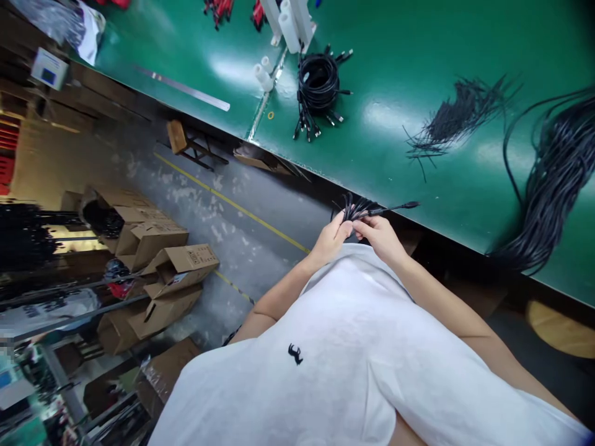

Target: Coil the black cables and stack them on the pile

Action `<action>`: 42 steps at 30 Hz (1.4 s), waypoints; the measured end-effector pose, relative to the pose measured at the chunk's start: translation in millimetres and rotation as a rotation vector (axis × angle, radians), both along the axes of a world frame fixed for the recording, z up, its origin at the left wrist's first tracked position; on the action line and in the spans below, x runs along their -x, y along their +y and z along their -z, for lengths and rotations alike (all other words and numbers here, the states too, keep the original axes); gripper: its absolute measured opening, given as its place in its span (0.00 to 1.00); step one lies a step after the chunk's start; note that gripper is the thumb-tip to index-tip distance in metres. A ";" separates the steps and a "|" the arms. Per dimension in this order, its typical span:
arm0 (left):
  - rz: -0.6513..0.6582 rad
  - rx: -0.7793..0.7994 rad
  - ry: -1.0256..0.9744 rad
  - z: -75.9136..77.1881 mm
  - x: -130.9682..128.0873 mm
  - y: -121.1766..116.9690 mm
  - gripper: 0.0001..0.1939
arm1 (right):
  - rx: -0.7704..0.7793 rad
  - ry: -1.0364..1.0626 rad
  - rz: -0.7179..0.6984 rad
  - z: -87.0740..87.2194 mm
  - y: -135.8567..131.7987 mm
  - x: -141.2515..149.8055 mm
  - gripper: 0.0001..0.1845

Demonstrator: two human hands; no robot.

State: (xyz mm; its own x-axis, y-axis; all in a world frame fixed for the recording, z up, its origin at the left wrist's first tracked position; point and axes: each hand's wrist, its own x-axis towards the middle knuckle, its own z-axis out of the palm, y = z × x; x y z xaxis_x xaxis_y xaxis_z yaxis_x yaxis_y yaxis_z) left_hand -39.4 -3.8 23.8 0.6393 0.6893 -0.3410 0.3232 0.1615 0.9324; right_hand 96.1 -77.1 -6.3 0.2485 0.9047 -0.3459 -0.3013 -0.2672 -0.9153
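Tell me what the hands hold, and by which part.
The left hand and right hand hold a bundle of black cable by its side nearest the body; one cable end juts out free.

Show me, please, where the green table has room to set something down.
The green table is bare between the held cable bundle and the pile of thin black strands, between that pile and the cable coil, and between the metal ruler and the red pieces. It is crowded around the coil and white cylinders, and where loose black cables spread at the right.
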 end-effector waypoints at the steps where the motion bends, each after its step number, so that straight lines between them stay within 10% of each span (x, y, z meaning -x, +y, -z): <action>1: 0.018 -0.052 0.025 -0.4 3.2 0.8 0.16 | -0.006 -0.147 -0.035 0.1 -2.5 3.0 0.13; 9: 0.136 -0.272 0.214 4.4 14.6 7.9 0.14 | -0.582 -1.550 -0.430 -14.4 4.2 -20.4 0.17; 21: 0.317 0.408 -0.030 -0.1 20.9 17.9 0.24 | -0.915 -1.812 -0.838 -41.0 0.4 -34.2 0.16; 37: 0.270 0.495 -0.072 -7.9 -2.7 23.4 0.25 | -0.834 -1.950 -0.952 -65.6 18.1 -48.7 0.16; 42: 0.213 0.436 -0.045 1.9 -11.9 19.2 0.19 | -0.571 -1.864 -1.124 -74.3 25.7 -43.6 0.15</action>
